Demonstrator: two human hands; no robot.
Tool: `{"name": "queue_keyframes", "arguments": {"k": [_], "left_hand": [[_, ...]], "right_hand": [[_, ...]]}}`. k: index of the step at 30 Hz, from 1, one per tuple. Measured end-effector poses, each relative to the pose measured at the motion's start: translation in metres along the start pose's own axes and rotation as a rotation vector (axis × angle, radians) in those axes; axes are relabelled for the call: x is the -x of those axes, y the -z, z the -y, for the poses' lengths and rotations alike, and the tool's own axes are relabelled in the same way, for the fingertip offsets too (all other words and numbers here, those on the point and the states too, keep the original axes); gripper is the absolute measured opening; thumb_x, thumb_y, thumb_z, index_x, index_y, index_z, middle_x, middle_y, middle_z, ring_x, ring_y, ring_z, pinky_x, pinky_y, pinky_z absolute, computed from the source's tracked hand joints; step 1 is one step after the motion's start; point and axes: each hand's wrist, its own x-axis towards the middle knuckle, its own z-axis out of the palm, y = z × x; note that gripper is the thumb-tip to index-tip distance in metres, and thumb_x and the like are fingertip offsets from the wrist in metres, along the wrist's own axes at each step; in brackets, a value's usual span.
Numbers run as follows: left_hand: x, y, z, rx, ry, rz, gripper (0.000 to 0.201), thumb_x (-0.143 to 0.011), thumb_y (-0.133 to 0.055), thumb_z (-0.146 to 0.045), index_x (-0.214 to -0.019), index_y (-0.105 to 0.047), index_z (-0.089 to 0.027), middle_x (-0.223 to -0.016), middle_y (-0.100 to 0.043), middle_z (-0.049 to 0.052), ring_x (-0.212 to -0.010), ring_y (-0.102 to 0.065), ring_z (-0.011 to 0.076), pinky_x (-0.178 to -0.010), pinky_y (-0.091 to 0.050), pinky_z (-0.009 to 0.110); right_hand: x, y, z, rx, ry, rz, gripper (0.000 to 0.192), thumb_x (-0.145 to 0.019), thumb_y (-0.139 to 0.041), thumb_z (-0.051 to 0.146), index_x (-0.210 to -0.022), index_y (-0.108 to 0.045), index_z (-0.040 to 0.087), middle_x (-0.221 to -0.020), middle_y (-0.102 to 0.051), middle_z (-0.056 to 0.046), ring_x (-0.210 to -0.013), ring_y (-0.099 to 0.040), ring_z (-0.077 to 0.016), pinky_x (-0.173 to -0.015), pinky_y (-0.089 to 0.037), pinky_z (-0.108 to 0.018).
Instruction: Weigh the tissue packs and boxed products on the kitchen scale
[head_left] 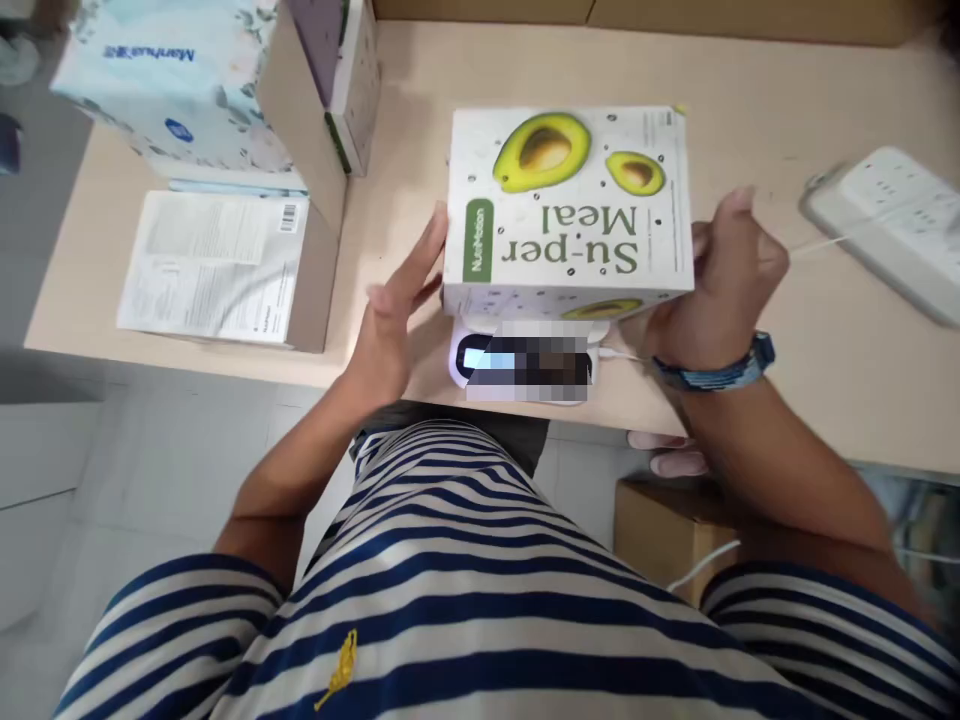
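Note:
A white Su-per Meal box (570,220) with avocado pictures is between my two hands, its printing upside down to me. My left hand (390,330) presses its fingers along the box's left side. At the right side, my right hand (724,285) has its fingers curled against the box, thumb raised; a blue band (712,372) circles that wrist. Under the near edge of the box shows a white digital scale (457,385) with a lit display; part of its panel is blurred out. Whether the box rests on it or hovers just above, I cannot tell.
A second white box (214,265) lies at the table's left, beside a floral tissue box (165,85) and another carton (352,95). A white power strip (892,215) with a cable sits at the right. A cardboard box (652,520) stands below the table edge.

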Motion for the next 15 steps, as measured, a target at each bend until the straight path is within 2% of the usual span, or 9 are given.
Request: {"name": "queue_keyframes", "arguments": {"k": [2, 6, 9, 11, 15], "left_hand": [[0.007, 0.003, 0.01, 0.0, 0.059, 0.006, 0.1, -0.093, -0.02, -0.102, -0.17, -0.049, -0.046, -0.185, -0.041, -0.005, -0.176, -0.028, 0.0371, -0.136, -0.045, 0.059], [-0.008, 0.009, 0.014, -0.013, 0.071, 0.013, 0.096, -0.092, -0.025, -0.102, -0.166, -0.052, -0.047, -0.186, -0.038, -0.005, -0.177, -0.025, 0.039, -0.132, -0.049, 0.06], [-0.018, 0.021, 0.016, -0.026, 0.087, 0.015, 0.104, -0.087, -0.023, -0.106, -0.171, -0.043, -0.05, -0.192, -0.022, -0.006, -0.176, -0.027, 0.0411, -0.128, -0.054, 0.06], [-0.014, 0.029, 0.02, -0.042, 0.074, -0.007, 0.104, -0.086, -0.022, -0.107, -0.175, -0.033, -0.053, -0.193, -0.013, -0.007, -0.175, -0.031, 0.041, -0.126, -0.056, 0.06], [0.016, 0.033, 0.033, -0.117, 0.094, 0.01, 0.103, -0.087, -0.022, -0.107, -0.176, -0.024, -0.055, -0.193, -0.018, -0.003, -0.168, -0.045, 0.0417, -0.121, -0.061, 0.06]], "right_hand": [[-0.01, -0.008, -0.007, 0.031, 0.026, 0.055, 0.067, -0.106, -0.062, 0.06, -0.055, -0.035, 0.027, -0.054, -0.038, 0.005, -0.053, -0.032, -0.0107, -0.055, -0.028, -0.03], [-0.027, -0.015, -0.007, 0.134, 0.077, 0.087, 0.071, -0.108, -0.06, 0.065, -0.056, -0.029, 0.028, -0.054, -0.031, 0.006, -0.054, -0.024, -0.0109, -0.056, -0.024, -0.031], [-0.023, -0.013, -0.004, 0.179, 0.094, 0.036, 0.07, -0.112, -0.057, 0.058, -0.055, -0.028, 0.029, -0.053, -0.03, 0.006, -0.054, -0.025, -0.0109, -0.057, -0.026, -0.032], [-0.019, -0.008, 0.0, 0.207, 0.1, -0.003, 0.069, -0.113, -0.057, 0.051, -0.054, -0.031, 0.028, -0.051, -0.03, 0.006, -0.051, -0.026, -0.0101, -0.056, -0.026, -0.032], [-0.03, 0.01, 0.003, 0.184, 0.201, -0.178, 0.073, -0.112, -0.058, 0.052, -0.049, -0.032, 0.027, -0.047, -0.027, 0.007, -0.044, -0.025, -0.0079, -0.054, -0.02, -0.032]]}}
